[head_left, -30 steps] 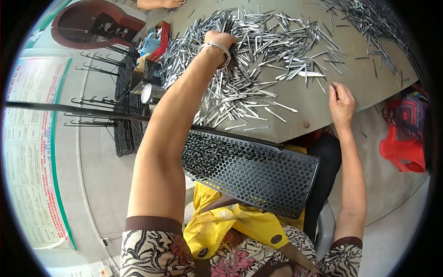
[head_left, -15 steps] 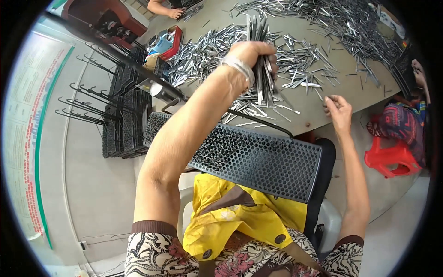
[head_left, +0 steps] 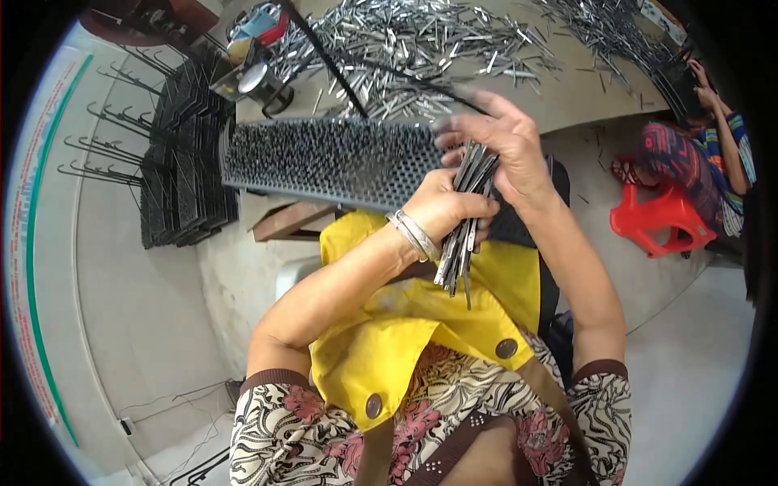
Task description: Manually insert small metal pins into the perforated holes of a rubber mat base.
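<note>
My left hand [head_left: 438,206], with a bracelet at the wrist, is closed round a bundle of thin dark metal strips [head_left: 460,263]. The bundle stands nearly upright over my yellow apron [head_left: 365,332], its lower ends sticking out below the fist. At the bundle's upper end is my right hand [head_left: 519,150], its fingers stretched to the left over the strips and blurred at the tips. Behind both hands a long black perforated tray [head_left: 308,197] lies tilted in front of the table. Many of its holes on the left side are filled with small dark pieces; its right part is hidden by my hands.
Loose metal strips [head_left: 405,40] cover much of the table. A metal cup-like object [head_left: 258,79] stands by the tray's far left corner. Black hooked racks [head_left: 178,154] are stacked at left. A red stool [head_left: 660,223] and another person's arm [head_left: 733,154] are at right.
My left hand has come down from above the table with its bundle. My right hand has moved left to the bundle's upper end. The tray appears farther left and higher in view.
</note>
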Tool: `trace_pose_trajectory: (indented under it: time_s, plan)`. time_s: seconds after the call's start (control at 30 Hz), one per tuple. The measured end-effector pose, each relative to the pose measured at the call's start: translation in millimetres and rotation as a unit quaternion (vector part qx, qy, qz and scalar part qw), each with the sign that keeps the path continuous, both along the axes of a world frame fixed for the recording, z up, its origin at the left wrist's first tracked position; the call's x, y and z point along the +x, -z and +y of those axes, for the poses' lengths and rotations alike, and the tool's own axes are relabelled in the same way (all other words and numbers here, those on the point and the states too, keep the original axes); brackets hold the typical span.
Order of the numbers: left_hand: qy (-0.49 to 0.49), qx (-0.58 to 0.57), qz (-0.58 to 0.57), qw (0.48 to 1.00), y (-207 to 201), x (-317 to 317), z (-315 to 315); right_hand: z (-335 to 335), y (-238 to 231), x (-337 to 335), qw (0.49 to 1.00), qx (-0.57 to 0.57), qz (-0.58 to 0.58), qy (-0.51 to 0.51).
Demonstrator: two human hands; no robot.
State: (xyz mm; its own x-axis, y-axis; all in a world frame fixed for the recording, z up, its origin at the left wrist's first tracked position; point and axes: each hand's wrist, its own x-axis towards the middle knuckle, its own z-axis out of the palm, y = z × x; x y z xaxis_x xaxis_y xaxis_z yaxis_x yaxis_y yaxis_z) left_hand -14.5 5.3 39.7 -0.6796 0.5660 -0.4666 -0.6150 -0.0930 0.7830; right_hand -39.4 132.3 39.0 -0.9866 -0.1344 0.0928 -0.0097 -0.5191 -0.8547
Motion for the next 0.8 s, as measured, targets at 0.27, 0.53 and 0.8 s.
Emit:
trace_pose_trajectory:
  time_s: [0.27, 0.53, 0.8]
  plan:
    - [-0.035, -0.035, -0.056, 0.997, 35, 58, -30, -30, 40, 48, 0.99, 0.105, -0.023, -0.087]
    - [-0.021, 0.04, -0.118, 0.992, 47, 79, -47, -43, 55, 67, 0.967, 0.212, 0.042, -0.132]
    - [-0.027, 0.062, -0.126, 0.99, 48, 87, -48, -52, 62, 83, 0.912, 0.373, 0.118, -0.12]
